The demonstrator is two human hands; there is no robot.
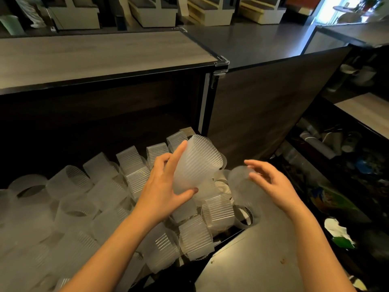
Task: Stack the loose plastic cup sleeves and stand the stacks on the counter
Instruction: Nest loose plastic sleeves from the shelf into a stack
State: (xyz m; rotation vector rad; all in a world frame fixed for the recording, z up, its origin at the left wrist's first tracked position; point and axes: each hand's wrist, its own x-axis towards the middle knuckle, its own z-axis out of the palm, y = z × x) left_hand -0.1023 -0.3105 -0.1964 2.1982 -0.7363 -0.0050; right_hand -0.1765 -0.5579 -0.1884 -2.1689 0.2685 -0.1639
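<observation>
My left hand point(166, 186) grips a translucent ribbed cup sleeve point(197, 163), wide end up, held above the heap. My right hand point(271, 182) holds a long, blurred stack of frosted sleeves point(250, 199) that slants down to the right. The two held pieces are close but apart. Below them lies a heap of loose ribbed sleeves point(105, 199), several on their sides, filling the lower counter at left and centre. The wooden upper counter top point(105, 53) runs across the back left.
A dark open cabinet door point(273, 98) stands to the right of the heap. A metal surface point(248, 260) sits at bottom right. Shelves with cluttered bottles and wrappers point(336, 148) lie further right. A person's legs point(31, 11) show at far top left.
</observation>
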